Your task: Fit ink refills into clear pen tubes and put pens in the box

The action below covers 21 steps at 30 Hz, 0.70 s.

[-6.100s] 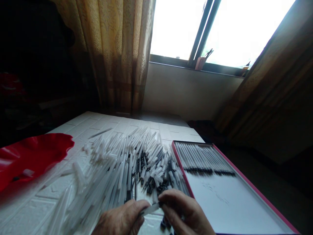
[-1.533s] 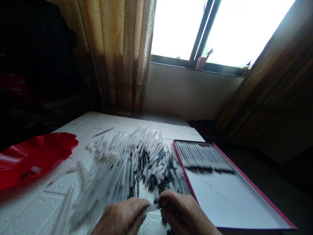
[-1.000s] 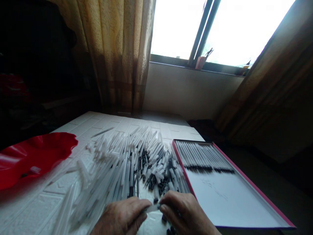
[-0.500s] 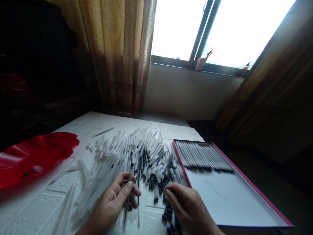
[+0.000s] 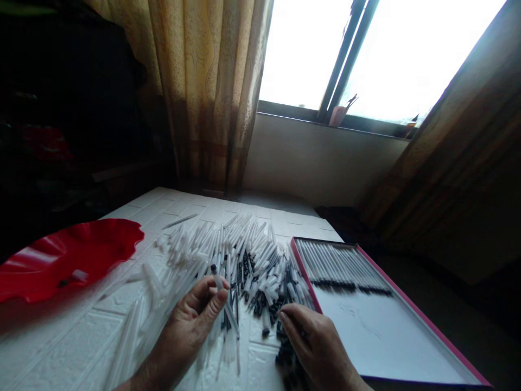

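Observation:
My left hand (image 5: 203, 304) is closed around a clear pen barrel (image 5: 218, 281), which slants with its black end up, between thumb and fingers. My right hand (image 5: 311, 331) is pinched just left of the box, above small black caps (image 5: 285, 358); whatever its fingertips hold is hidden. Beyond both hands spreads a pile of clear pen barrels (image 5: 203, 241), with thin dark refills (image 5: 238, 304) and short clear caps (image 5: 272, 285) mixed in on the right side. At my right, a shallow red-edged box (image 5: 354, 336) carries a row of assembled pens (image 5: 337, 263) with black ends.
A red wavy-edged dish (image 5: 101, 239) stands at the left with a small pale piece in it. The white brick-patterned tabletop (image 5: 61, 347) lies under everything. Behind are a gold curtain (image 5: 199, 81) and a window sill with a pink cup (image 5: 337, 115).
In my left hand the pen barrel has turned, so its black end now tips up to the left. My right hand stays pinched near the black caps. The view has shifted slightly.

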Motion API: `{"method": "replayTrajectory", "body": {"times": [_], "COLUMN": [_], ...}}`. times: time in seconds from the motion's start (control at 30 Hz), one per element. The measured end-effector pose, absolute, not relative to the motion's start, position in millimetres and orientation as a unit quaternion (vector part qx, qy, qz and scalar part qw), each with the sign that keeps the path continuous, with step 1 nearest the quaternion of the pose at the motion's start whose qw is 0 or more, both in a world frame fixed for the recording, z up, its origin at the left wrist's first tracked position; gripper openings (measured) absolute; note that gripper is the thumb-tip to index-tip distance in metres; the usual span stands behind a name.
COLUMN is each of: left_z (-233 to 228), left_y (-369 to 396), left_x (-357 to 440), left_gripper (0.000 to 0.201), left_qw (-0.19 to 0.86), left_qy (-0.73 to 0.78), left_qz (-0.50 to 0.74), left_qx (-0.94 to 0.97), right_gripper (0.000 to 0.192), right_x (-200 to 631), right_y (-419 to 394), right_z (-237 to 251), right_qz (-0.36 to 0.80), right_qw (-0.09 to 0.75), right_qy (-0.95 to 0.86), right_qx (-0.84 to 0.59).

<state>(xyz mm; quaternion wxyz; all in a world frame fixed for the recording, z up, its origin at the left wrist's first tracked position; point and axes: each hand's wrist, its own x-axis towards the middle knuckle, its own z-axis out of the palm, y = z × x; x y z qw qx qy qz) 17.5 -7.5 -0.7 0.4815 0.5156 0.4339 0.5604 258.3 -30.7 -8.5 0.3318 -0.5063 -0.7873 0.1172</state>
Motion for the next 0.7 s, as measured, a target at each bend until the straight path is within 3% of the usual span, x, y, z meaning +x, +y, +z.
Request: {"method": "replayTrajectory", "body": {"times": [0.3,0.43,0.5,0.6,0.7], "left_z": [13.9,14.7,9.1,-7.7,-25.0], "left_y": [-16.6,-16.8,-19.2,-23.8,-25.1], "left_x": [16.3,19.6,21.7,24.8,27.7], "left_gripper": [0.055,0.059,0.05,0.02,0.02], "left_qw": [0.616,0.628,0.6,0.478,0.397], "left_qy": [0.363,0.364,0.36,0.3,0.205], "left_qz": [0.441,0.401,0.374,0.345,0.334], "left_qx": [0.543,0.559,0.609,0.75,0.83], "right_gripper": [0.026,0.032,0.039,0.054,0.062], "right_x": [253.7,247.1,239.5,226.5,221.0], "right_y": [-32.3,-38.1,-41.0,-42.1,-39.8], "right_z": [-9.5,4.4,9.8,8.4,0.7], "right_qz": [0.096,0.213,0.334,0.48,0.541], "right_qw": [0.308,0.314,0.327,0.367,0.402], "right_qy": [-0.793,-0.756,-0.7,-0.616,-0.536], "right_qx": [-0.516,-0.534,-0.539,-0.506,-0.509]}}
